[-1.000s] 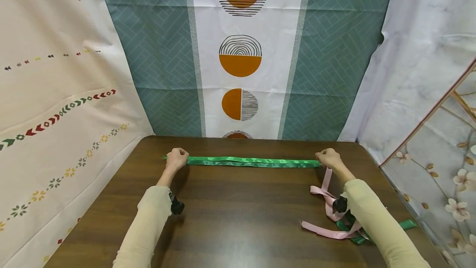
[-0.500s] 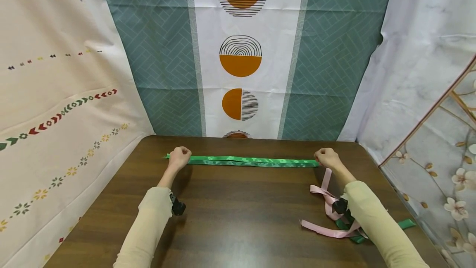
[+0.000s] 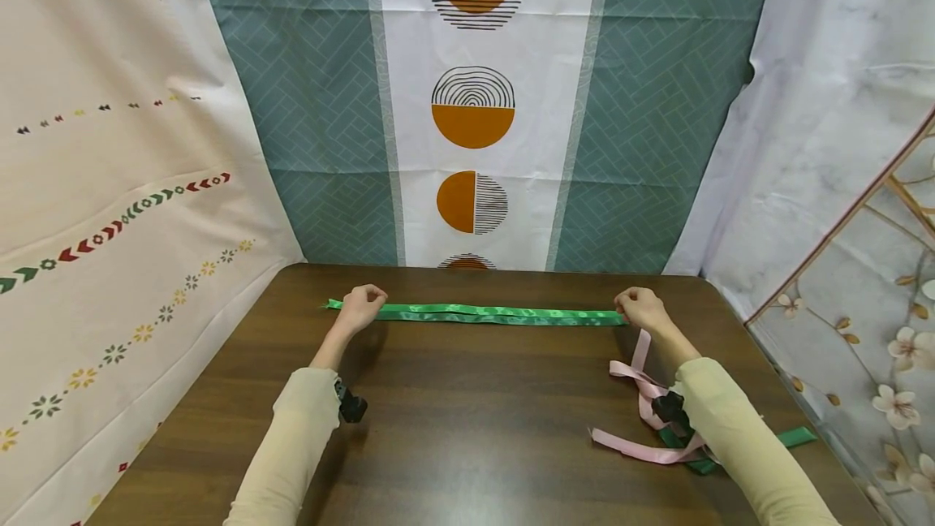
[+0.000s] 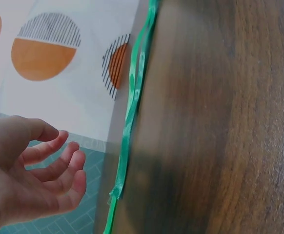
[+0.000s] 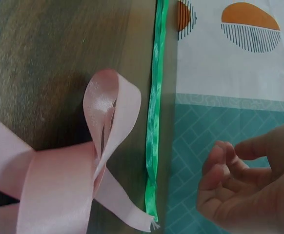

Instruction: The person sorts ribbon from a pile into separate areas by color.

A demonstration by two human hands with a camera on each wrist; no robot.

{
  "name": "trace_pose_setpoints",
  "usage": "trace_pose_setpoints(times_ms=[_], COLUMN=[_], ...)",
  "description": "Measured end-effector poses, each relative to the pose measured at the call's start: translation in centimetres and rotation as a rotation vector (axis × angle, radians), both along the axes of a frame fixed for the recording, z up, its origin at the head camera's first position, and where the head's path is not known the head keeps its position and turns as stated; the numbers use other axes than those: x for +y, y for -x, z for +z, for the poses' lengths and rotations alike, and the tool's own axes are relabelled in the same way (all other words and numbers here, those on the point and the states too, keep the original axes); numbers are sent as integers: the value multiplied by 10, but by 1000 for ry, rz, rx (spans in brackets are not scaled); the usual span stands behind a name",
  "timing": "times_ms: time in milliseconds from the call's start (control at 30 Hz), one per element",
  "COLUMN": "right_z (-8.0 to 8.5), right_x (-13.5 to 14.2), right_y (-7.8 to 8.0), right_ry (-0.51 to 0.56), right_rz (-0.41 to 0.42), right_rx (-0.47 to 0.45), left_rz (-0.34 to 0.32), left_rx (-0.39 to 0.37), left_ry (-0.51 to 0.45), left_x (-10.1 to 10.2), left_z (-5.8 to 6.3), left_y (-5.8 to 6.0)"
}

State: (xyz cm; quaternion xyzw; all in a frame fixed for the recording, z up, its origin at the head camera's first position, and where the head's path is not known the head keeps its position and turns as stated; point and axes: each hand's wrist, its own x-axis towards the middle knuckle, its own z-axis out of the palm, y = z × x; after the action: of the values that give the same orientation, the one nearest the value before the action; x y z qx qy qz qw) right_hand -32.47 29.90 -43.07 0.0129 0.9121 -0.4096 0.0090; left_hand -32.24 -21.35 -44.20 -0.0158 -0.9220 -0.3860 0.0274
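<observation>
A shiny green ribbon (image 3: 497, 316) lies stretched from left to right on the brown table, doubled into two strands side by side. Near its left end is my left hand (image 3: 359, 308); the left wrist view shows its fingers (image 4: 59, 168) loosely bent with nothing between them, apart from the ribbon. My right hand (image 3: 641, 309) hovers by the other end. Seen in the right wrist view, its fingers (image 5: 215, 180) are loosely curled and hold nothing, beside the frayed ribbon end (image 5: 152, 207). Close to the right wrist lies a pink ribbon (image 5: 54, 190), looped and tangled.
A second green ribbon (image 3: 796, 437) lies under the pink one and the right forearm. The wooden table (image 3: 467, 412) ends at a patterned cloth wall (image 3: 475, 128) behind. More cloths hang at the left (image 3: 146, 266) and right (image 3: 818, 144).
My left hand has slid a little to the right, uncovering more of the green ribbon's left end. My right hand has shifted slightly left. The ribbons stay in place.
</observation>
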Motion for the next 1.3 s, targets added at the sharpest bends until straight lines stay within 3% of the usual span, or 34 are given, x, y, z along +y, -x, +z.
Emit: trace_pose_setpoints(times_ms=[367, 767, 1300], right_z=[8, 17, 27], right_x=[-8, -10, -12], right_y=[-9, -15, -25], right_ry=[78, 74, 67], right_rz=[-57, -112, -66], right_rx=[16, 48, 34], left_rz=[-39, -63, -115], left_rx=[52, 77, 53], left_ry=[-2, -6, -21], left_x=[8, 16, 23], left_z=[12, 20, 20], left_y=[-9, -18, -22])
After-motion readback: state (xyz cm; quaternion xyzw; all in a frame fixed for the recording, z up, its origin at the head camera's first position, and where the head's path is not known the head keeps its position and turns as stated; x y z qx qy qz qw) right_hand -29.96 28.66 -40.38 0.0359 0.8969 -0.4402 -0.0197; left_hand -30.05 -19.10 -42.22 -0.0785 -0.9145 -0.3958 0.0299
